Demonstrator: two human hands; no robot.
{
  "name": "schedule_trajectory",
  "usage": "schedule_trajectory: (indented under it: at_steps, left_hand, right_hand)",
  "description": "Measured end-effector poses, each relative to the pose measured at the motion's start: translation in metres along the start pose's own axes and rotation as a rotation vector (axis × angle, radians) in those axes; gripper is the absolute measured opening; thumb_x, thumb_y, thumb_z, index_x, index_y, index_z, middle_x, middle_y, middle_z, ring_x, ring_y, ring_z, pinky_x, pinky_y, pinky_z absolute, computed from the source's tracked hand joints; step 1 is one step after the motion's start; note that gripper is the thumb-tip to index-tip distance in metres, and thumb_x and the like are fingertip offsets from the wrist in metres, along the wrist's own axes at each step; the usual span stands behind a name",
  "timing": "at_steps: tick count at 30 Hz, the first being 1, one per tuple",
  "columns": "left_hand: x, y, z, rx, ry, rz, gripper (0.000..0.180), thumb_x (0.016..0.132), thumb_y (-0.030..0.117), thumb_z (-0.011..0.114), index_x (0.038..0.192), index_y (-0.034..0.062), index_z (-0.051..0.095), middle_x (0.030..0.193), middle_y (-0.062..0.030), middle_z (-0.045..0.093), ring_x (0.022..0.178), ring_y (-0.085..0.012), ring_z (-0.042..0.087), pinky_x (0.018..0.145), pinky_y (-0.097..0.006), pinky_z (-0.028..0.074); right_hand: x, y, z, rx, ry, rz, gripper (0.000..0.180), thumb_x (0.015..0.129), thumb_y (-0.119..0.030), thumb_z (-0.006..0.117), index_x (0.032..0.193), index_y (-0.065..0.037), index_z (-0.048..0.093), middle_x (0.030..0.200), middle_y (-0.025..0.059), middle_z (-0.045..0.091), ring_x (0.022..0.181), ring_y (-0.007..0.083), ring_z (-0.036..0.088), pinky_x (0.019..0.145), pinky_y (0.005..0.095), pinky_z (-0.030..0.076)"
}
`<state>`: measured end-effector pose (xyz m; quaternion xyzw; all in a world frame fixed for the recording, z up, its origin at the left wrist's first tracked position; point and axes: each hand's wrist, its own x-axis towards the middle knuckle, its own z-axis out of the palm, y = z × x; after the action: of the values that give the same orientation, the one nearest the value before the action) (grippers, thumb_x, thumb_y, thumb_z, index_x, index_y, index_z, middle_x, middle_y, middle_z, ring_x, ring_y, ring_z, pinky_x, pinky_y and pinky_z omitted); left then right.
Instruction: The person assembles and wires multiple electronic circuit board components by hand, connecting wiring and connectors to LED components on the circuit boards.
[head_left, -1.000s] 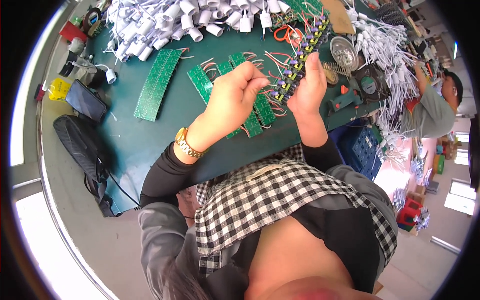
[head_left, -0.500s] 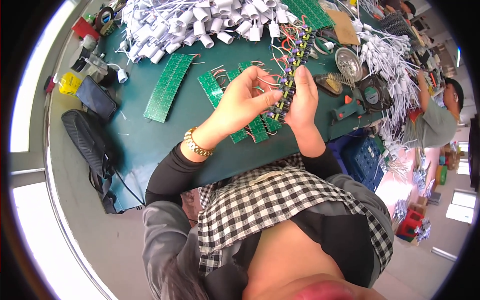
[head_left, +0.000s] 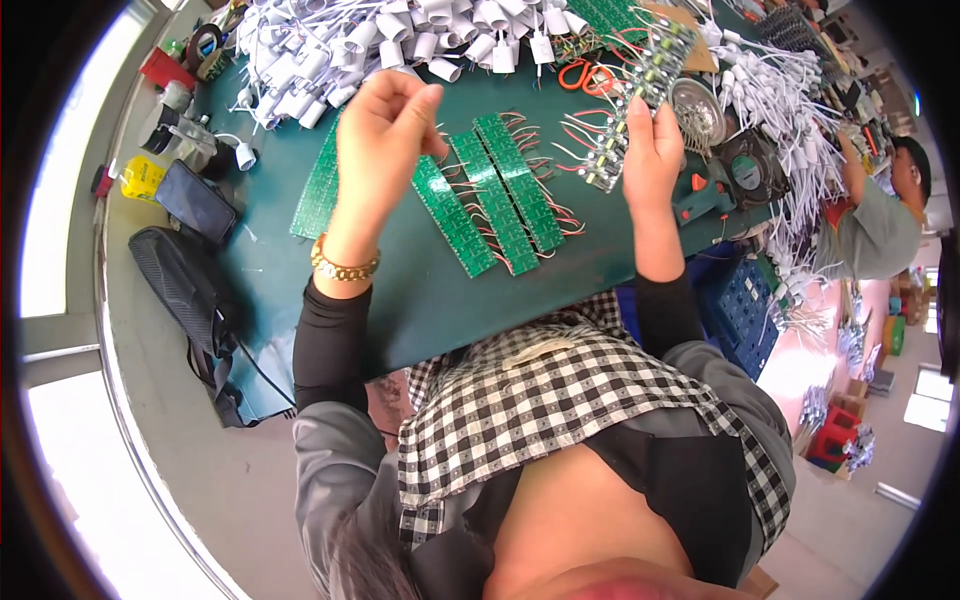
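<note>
My right hand point(head_left: 655, 150) grips a long circuit board strip point(head_left: 632, 110) lined with small components, and red and white wires trail off its left edge. Tilted, the strip is held above the table. My left hand point(head_left: 385, 140) is apart from it, raised with fingers curled in; whatever they may pinch is too small to make out. Below and between my hands lie green circuit board strips point(head_left: 490, 190) side by side, short wires along their edges. Another green board point(head_left: 318, 185) lies partly behind my left wrist.
White lamp holders with cords point(head_left: 330, 50) are heaped at the back. Orange-handled scissors point(head_left: 586, 77), a metal dish point(head_left: 698, 112) and a green tool point(head_left: 703, 198) lie around my right hand. A phone point(head_left: 195, 198) and black bag point(head_left: 178, 278) are at left. A co-worker point(head_left: 880, 220) sits at right.
My left hand has let go of the strip and moved left and up. My right hand has carried the strip right and turned it, showing its component side. The scissors have come into view.
</note>
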<state>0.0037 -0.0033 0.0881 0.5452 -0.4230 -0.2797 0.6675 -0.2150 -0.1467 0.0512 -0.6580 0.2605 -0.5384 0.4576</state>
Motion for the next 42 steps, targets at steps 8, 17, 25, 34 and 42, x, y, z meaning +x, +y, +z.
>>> schedule_trajectory:
  at_steps: [8,17,25,34,42]
  left_hand:
    - [0.001,-0.004,-0.012,0.679,-0.223,0.165,0.031,0.081,0.023,0.066,0.101,-0.0012,0.062,0.089,-0.0147,0.066,0.080,-0.0247,0.066,0.070,-0.034,0.051]
    - [-0.058,-0.074,0.014,1.109,-0.701,0.202,0.085,0.076,0.056,0.061,0.142,0.0138,0.027,0.147,-0.0174,0.020,0.136,-0.0393,0.017,0.102,-0.063,0.020]
    - [-0.064,-0.086,0.015,1.199,-0.583,0.339,0.082,0.078,0.062,0.054,0.141,0.0154,0.031,0.147,-0.0133,0.024,0.134,-0.0378,0.022,0.102,-0.063,0.020]
    - [-0.064,-0.086,0.014,1.190,-0.557,0.366,0.080,0.076,0.059,0.057,0.138,0.0130,0.035,0.144,-0.0142,0.029,0.133,-0.0372,0.025,0.102,-0.062,0.021]
    - [-0.063,-0.083,0.018,1.214,-0.609,0.308,0.079,0.079,0.058,0.054,0.140,0.0139,0.031,0.147,-0.0122,0.024,0.136,-0.0356,0.019,0.103,-0.061,0.018]
  right_hand:
    - [-0.006,0.001,0.023,-1.360,-0.656,-0.013,0.026,0.076,-0.014,0.054,0.095,0.003,0.050,0.070,0.0185,0.064,0.067,0.0350,0.064,0.062,0.0449,0.051]
    - [-0.016,0.029,0.025,-1.198,-0.622,-0.201,0.028,0.076,-0.016,0.056,0.101,-0.003,0.053,0.083,0.0170,0.060,0.080,0.0343,0.060,0.067,0.0442,0.050]
    - [-0.008,0.044,0.008,-1.062,-0.626,-0.278,0.039,0.074,-0.021,0.067,0.110,-0.012,0.058,0.095,0.0129,0.054,0.087,0.0318,0.057,0.078,0.0421,0.047]
    - [-0.009,0.025,-0.003,-1.085,-0.306,-0.162,0.041,0.075,-0.025,0.069,0.109,-0.005,0.058,0.097,0.0123,0.054,0.085,0.0294,0.058,0.073,0.0375,0.048]
    - [-0.047,0.040,0.005,-0.963,-0.408,-0.102,0.041,0.076,-0.027,0.068,0.107,-0.002,0.058,0.103,0.0126,0.056,0.091,0.0315,0.058,0.077,0.0396,0.048]
